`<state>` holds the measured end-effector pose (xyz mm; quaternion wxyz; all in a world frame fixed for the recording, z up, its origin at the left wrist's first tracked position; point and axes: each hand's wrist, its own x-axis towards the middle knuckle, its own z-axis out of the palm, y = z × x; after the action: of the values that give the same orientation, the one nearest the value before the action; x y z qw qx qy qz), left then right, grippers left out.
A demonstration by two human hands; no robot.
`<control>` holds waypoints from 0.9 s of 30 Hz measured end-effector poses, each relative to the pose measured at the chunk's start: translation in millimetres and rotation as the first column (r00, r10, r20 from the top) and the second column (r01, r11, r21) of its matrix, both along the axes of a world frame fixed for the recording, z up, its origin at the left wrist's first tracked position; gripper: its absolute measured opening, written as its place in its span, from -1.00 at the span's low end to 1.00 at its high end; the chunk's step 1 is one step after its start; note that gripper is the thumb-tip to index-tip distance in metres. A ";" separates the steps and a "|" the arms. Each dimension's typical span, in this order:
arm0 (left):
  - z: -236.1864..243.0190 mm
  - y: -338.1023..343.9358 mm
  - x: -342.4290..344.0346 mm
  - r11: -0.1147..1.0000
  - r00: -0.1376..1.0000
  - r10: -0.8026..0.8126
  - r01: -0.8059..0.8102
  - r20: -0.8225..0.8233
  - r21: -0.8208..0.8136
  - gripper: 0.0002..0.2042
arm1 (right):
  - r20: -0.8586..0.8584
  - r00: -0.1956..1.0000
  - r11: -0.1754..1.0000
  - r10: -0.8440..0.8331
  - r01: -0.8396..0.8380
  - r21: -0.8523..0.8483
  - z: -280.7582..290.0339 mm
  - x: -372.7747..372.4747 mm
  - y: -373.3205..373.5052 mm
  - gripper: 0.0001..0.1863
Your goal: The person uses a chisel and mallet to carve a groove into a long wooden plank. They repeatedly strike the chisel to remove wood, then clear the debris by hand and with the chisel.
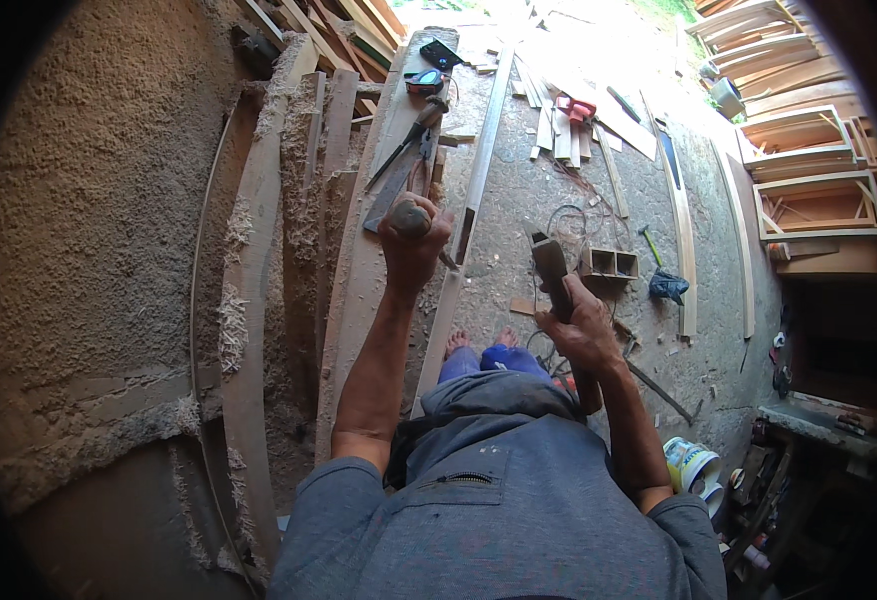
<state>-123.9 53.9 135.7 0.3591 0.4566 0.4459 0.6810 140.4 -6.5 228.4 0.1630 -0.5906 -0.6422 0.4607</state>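
Observation:
My left hand [417, 238] is wrapped round a round-ended wooden handle, apparently of a chisel [411, 217]. Its lower end points toward a long narrow wooden beam [479, 165]; whether they touch, I cannot tell. A dark slot is cut in the beam beside that hand. My right hand [589, 325] grips a hammer [551, 268], raised to the beam's right. Its dark head sticks up past my fingers, and the handle runs down below them.
A plank bench [354, 310] on the left carries a tape measure [425, 83], pliers [427, 146] and other tools. Wood offcuts, a red power tool [576, 108], a hollow block [609, 263] and cables lie on the floor. Wooden frames [821, 205] are stacked right; a white bucket [692, 465] stands nearer.

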 end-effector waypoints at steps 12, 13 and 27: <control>3.0 5.8 3.0 1.000 0.999 -0.005 0.004 -0.036 -0.023 -0.84 | 0.020 1.000 1.000 0.008 -0.008 0.013 -3.2 -2.4 2.5 -0.58; 6.4 5.6 7.4 1.000 0.998 -0.001 0.001 -0.057 -0.013 -0.83 | 0.034 0.999 0.999 0.015 -0.016 0.029 -3.8 -2.7 3.4 -0.57; -10.2 4.5 28.3 0.971 0.869 0.186 -0.092 -0.459 0.221 -0.79 | 0.471 0.835 0.641 0.284 -0.530 0.555 104.5 -65.0 45.0 -0.75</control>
<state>-95.6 58.4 125.5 0.1426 0.6090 0.4845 0.6116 75.4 38.5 332.9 0.1390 -0.3997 -0.8986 0.1158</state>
